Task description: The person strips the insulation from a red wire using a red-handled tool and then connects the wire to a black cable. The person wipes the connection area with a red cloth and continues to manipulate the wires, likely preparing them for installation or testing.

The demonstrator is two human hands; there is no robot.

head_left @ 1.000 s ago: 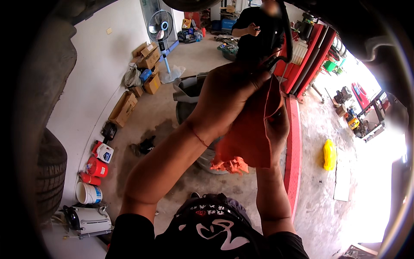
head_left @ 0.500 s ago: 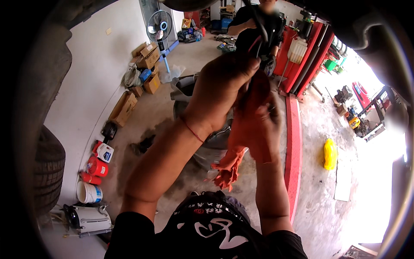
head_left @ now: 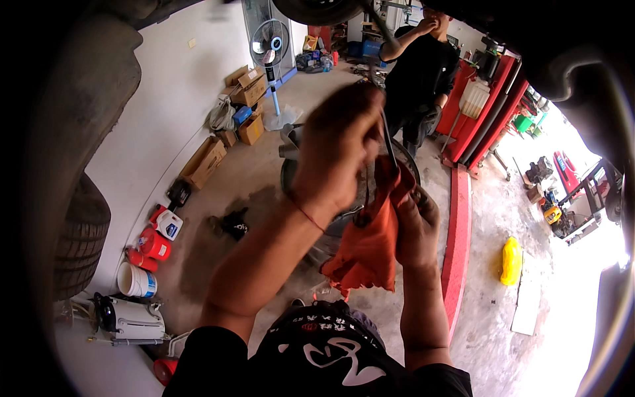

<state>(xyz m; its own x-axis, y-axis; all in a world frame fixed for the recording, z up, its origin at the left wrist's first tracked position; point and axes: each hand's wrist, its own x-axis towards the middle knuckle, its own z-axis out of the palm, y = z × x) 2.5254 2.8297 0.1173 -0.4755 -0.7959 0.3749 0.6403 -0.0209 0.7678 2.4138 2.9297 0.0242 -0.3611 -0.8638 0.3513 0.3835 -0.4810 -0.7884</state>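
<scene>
Left hand (head_left: 340,149) and right hand (head_left: 420,225) are making two. One orange cloth (head_left: 367,255) and one co-worker (head_left: 420,73) are showing. One standing fan (head_left: 270,41), one treaded tyre (head_left: 79,245), one white bucket (head_left: 131,279), one yellow bundle (head_left: 510,261), one white board (head_left: 526,301), one white jug (head_left: 170,225), one black jug (head_left: 179,192) are also showing. Cardboard boxes (head_left: 204,163) are overlapping: counting at least four, exact total unclear.

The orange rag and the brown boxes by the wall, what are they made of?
The orange rag looks like matte cloth, perhaps thin suede: it hangs in soft folds with ragged edges. The brown boxes seem dull cardboard, with flat tan sides.
</scene>
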